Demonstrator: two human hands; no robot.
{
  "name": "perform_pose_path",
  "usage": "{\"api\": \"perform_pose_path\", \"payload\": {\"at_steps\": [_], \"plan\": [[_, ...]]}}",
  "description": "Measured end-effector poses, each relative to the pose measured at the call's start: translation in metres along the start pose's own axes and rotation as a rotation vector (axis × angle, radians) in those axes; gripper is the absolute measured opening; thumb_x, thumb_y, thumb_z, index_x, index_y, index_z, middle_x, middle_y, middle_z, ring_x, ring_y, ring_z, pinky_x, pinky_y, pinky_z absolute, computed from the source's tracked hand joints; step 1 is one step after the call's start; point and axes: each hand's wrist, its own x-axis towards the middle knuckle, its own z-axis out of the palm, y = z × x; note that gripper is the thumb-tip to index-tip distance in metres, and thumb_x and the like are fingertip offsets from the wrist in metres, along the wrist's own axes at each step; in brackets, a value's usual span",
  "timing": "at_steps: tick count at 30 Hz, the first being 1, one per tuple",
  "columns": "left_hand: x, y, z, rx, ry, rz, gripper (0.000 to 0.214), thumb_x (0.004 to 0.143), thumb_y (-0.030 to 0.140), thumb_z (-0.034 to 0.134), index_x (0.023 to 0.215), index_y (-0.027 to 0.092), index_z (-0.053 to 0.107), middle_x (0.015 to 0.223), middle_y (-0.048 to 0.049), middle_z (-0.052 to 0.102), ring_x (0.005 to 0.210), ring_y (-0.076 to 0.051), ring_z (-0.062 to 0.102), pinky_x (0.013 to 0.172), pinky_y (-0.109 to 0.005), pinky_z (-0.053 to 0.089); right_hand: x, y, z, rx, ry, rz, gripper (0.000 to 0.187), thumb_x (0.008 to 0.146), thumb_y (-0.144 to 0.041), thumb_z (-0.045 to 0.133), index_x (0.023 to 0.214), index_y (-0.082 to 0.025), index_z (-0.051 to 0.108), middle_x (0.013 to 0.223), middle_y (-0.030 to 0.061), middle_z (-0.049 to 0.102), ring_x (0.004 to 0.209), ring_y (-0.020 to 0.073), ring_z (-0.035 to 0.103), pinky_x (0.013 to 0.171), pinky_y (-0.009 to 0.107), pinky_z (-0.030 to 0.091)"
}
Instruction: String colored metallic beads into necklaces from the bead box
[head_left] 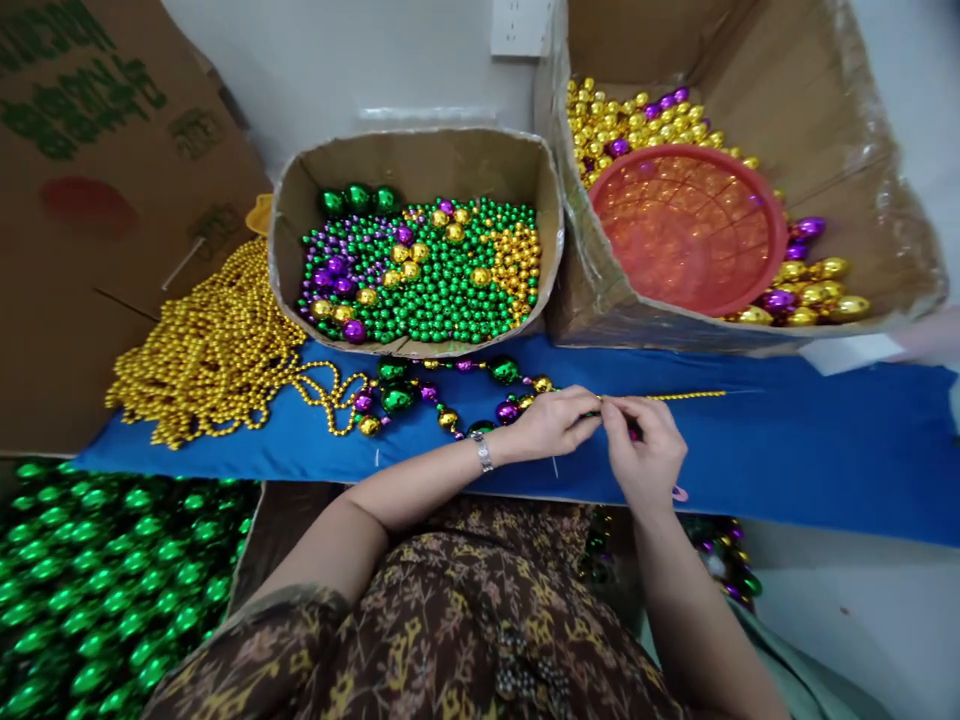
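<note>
My left hand (551, 423) and my right hand (643, 447) meet over the blue cloth (810, 440), fingers pinched together. Between them they hold a thin strand of small gold beads (686, 396) that runs out to the right along the cloth. Behind my left hand lies a string of large green, purple and gold beads (442, 395). A silver watch sits on my left wrist. A pink thing shows under my right palm, too hidden to name.
A cardboard box of mixed green, gold and purple beads (420, 270) stands behind the cloth. To its right a bigger box (862, 180) holds gold and purple beads and a red basket (690, 225). Gold bead strands (210, 350) pile at left. Green beads (105, 580) fill the lower left.
</note>
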Motion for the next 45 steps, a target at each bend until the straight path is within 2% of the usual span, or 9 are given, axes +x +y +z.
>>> {"api": "perform_pose_path", "payload": {"at_steps": [7,12,16,21,25,30,35,39,45], "plan": [[0.024,-0.015,-0.026,-0.537,-0.262,-0.355,0.036,0.087,0.046,0.057,0.087,0.011,0.065,0.085,-0.0060,0.067,0.071,-0.012,0.058,0.067,-0.025,0.045,0.026,0.005,0.001,0.114,0.040,0.170,0.024,0.089,-0.041,0.060,0.080,-0.019,0.064,0.078,0.0017,0.064,0.069,0.0134,0.060,0.064,0.027,0.049],[0.025,-0.022,-0.032,-0.560,-0.275,-0.413,0.037,0.084,0.046,0.061,0.085,0.010,0.065,0.082,-0.0074,0.068,0.064,-0.009,0.056,0.063,-0.024,0.043,0.039,0.020,-0.006,0.254,0.130,0.353,0.035,0.087,-0.053,0.058,0.078,-0.019,0.059,0.061,-0.0038,0.056,0.054,0.0106,0.053,0.055,0.025,0.044],[0.024,-0.021,-0.032,-0.418,-0.297,-0.398,0.031,0.085,0.041,0.059,0.082,0.011,0.064,0.079,-0.0063,0.069,0.066,-0.011,0.058,0.063,-0.023,0.043,0.053,0.041,-0.020,0.286,0.321,0.388,0.042,0.086,-0.059,0.055,0.072,-0.020,0.052,0.058,-0.0051,0.052,0.048,0.0092,0.047,0.050,0.025,0.039],[0.031,-0.017,-0.037,-0.220,-0.314,-0.325,0.026,0.087,0.034,0.054,0.079,0.012,0.065,0.073,-0.0036,0.068,0.063,-0.011,0.057,0.061,-0.022,0.041,0.072,0.073,-0.044,0.315,0.494,0.478,0.043,0.083,-0.061,0.055,0.068,-0.022,0.045,0.053,-0.0066,0.044,0.042,0.0082,0.040,0.043,0.024,0.032],[0.032,-0.021,-0.049,-0.083,-0.320,-0.330,0.026,0.086,0.033,0.053,0.077,0.013,0.066,0.062,-0.0001,0.063,0.056,-0.010,0.051,0.056,-0.021,0.036,0.082,0.106,-0.080,0.276,0.684,0.642,0.044,0.087,-0.064,0.046,0.070,-0.024,0.039,0.049,-0.0090,0.036,0.040,0.0077,0.037,0.038,0.023,0.029],[0.024,-0.023,-0.070,-0.468,-0.235,-0.452,0.027,0.080,0.040,0.065,0.078,0.012,0.067,0.072,-0.0045,0.069,0.068,-0.013,0.061,0.069,-0.024,0.046,0.081,0.131,-0.120,0.168,0.833,0.721,0.041,0.089,-0.062,0.042,0.072,-0.026,0.036,0.050,-0.0094,0.033,0.040,0.0070,0.035,0.036,0.023,0.027],[0.029,-0.002,-0.084,-0.901,-0.078,-0.500,0.026,0.074,0.039,0.075,0.073,0.014,0.065,0.072,-0.0041,0.068,0.080,-0.016,0.066,0.083,-0.031,0.051,0.072,0.126,-0.108,0.203,0.755,0.699,0.044,0.086,-0.064,0.048,0.071,-0.024,0.041,0.050,-0.0086,0.036,0.041,0.0075,0.038,0.037,0.023,0.030],[0.039,0.023,-0.100,-0.932,-0.033,-0.428,0.019,0.079,0.034,0.072,0.078,0.015,0.068,0.071,-0.0024,0.067,0.076,-0.014,0.067,0.083,-0.031,0.052,0.064,0.113,-0.082,0.260,0.639,0.677,0.048,0.081,-0.068,0.053,0.070,-0.022,0.045,0.049,-0.0084,0.041,0.041,0.0075,0.040,0.039,0.021,0.032],[0.045,0.054,-0.125,-0.794,0.063,-0.364,0.018,0.079,0.034,0.072,0.080,0.016,0.070,0.072,-0.0025,0.068,0.069,-0.013,0.064,0.076,-0.030,0.055,0.049,0.098,-0.062,0.302,0.125,0.671,0.051,0.076,-0.070,0.058,0.072,-0.019,0.053,0.054,-0.0049,0.054,0.044,0.0079,0.049,0.044,0.019,0.039]]}}
